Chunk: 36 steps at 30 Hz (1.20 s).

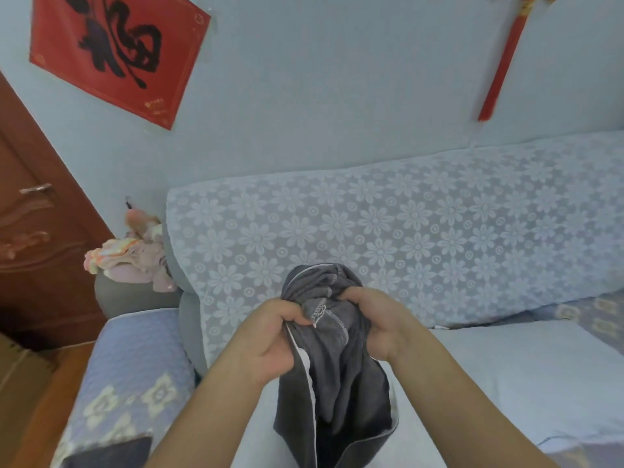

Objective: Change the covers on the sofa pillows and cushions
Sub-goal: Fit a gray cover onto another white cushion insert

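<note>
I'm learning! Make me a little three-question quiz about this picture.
1. True or false: both hands hold the dark grey cover.
2. What pattern is on the lace cloth over the sofa back? A) stripes B) flowers C) stars
3. Fill in: the poster on the wall is ____ with black writing.

Key: 1. True: the left hand and right hand each bunch its top edge. 2. B. 3. Red.

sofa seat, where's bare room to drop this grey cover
The pale blue seat is bare to the right of the right hand, up to the lace-covered backrest. The patterned armrest top is also free. Crowded: the clothes pile behind it.
</note>
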{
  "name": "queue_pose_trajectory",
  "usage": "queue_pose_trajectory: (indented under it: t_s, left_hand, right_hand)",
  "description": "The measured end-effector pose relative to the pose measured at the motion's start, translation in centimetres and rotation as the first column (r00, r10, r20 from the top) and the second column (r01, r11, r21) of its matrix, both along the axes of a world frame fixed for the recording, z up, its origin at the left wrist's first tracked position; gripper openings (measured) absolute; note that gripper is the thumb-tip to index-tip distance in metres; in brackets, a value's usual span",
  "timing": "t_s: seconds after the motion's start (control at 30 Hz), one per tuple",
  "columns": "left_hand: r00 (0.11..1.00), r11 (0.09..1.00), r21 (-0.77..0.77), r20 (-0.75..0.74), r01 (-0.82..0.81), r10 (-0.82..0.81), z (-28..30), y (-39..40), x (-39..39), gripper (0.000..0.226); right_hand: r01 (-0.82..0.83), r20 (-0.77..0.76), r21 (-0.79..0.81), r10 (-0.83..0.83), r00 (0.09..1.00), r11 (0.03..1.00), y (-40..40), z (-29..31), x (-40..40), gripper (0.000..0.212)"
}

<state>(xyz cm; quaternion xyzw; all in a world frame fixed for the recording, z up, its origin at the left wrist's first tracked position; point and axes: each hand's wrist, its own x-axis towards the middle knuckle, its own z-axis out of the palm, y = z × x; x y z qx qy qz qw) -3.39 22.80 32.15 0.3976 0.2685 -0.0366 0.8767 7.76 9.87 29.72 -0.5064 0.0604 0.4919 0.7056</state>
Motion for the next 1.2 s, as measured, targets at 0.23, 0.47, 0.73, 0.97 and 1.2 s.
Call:
queue_pose_trajectory:
  t_s: [0.23, 0.47, 0.73, 0.97, 1.2]
  left_hand:
    - [0.992, 0.995, 0.057, 0.089, 0.083, -0.088, -3.5, -1.1, -1.1, 0.049]
    - [0.924, 0.724, 0.586, 0.131, -0.364, 0.358, 1.6, 7.3, 3.4, 0.033]
    - [0.989, 0.352, 0.924, -0.128, 0.148, -0.081, -4.0, 2.4, 7.4, 0.034]
    - [0.891, 0.779, 0.605, -0.43, 0.165, 0.146, -16.0, 0.0, 3.4, 0.038]
    - [0.84, 0.784, 0.566, -0.271, -0.256, 0.47, -14.6, 2.4, 2.7, 0.029]
  right_hand:
    - [0.141, -0.066, -0.022, -0.142, 0.988, 0.99, -0.1, -5.2, 1.7, 0.035]
    - [-0.15, 0.305, -0.169, 0.196, 0.932, 0.974, -3.3, -8.8, 3.5, 0.044]
    - [0.123, 0.365, -0.787, 0.295, 0.883, 0.605, -13.7, -23.0, 11.3, 0.015]
    - [0.023, 0.2, -0.78, 0.214, 0.956, 0.625, -18.0, -33.1, 15.5, 0.097]
    - [0.065, 0.205, -0.689, 0.108, 0.973, 0.722, -14.1, -32.1, 13.0, 0.095]
